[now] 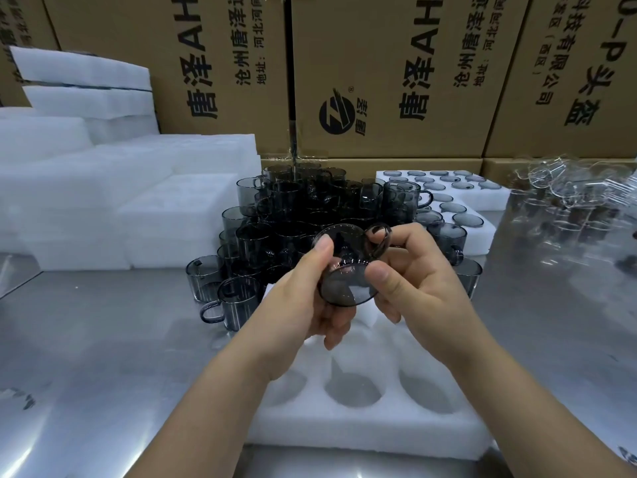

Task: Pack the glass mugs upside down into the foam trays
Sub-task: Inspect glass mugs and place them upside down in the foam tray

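Steel table (103, 339): one mug (348, 288), left hand (303, 305), right hand (420, 281)

Far cells of near foam tray (362, 432) hidden under the left hand (303, 301) and right hand (413, 284), clear glassware (565, 194) blurred, cut by right edge, dark mug pile (293, 215) too merged to count.

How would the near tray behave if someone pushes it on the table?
The near tray is probably very light, being white foam full of holes. It would likely slide easily on the smooth, shiny table. It may flex or dent if gripped hard.
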